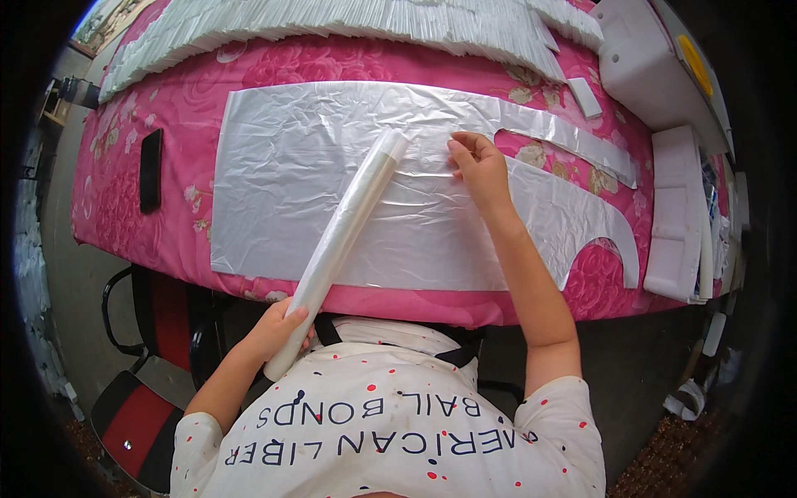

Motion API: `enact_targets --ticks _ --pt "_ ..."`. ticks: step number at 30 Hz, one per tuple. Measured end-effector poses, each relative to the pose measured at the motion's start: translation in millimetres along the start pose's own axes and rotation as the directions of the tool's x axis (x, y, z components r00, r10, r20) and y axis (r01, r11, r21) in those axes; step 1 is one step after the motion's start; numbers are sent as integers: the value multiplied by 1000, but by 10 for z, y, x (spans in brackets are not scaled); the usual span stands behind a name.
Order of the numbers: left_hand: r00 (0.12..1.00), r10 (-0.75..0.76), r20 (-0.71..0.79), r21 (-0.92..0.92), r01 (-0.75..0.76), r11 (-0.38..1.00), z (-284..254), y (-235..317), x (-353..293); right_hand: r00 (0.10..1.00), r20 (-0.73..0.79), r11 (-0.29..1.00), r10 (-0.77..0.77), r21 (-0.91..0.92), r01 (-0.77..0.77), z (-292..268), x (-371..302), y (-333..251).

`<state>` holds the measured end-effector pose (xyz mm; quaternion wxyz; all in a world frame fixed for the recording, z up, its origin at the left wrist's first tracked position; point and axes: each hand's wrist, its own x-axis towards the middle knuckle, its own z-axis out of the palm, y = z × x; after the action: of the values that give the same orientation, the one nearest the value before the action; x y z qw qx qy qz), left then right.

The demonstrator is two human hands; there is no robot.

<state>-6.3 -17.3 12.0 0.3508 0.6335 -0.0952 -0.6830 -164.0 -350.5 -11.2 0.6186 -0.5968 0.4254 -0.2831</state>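
A large translucent plastic sheet (290,166), cut like an apron with arm notches at the right, lies flat on the pink flowered tablecloth (166,100). My left hand (278,328) grips the near end of a long rolled-up plastic bundle (344,228), which slants up across the sheet toward its middle. My right hand (477,162) rests on the sheet just right of the roll's far end, fingertips pinching the plastic.
A long row of folded white plastic pieces (349,21) lines the table's far edge. A black phone (150,168) lies at the left. White foam blocks (674,212) and a white machine (656,70) stand at the right. A red-and-black chair (141,407) is below left.
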Motion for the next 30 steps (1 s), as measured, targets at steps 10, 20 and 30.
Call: enact_targets --ticks 10,20,30 --pt "993 95 70 -5 -95 995 -65 -117 -11 928 367 981 62 -195 11 271 258 -172" --pt "991 76 108 18 -78 997 -106 -91 -11 776 585 966 235 -232 -118 336 328 -259" --pt "981 -58 187 56 49 997 -343 -25 -232 997 35 898 -71 -433 80 -877 818 -61"
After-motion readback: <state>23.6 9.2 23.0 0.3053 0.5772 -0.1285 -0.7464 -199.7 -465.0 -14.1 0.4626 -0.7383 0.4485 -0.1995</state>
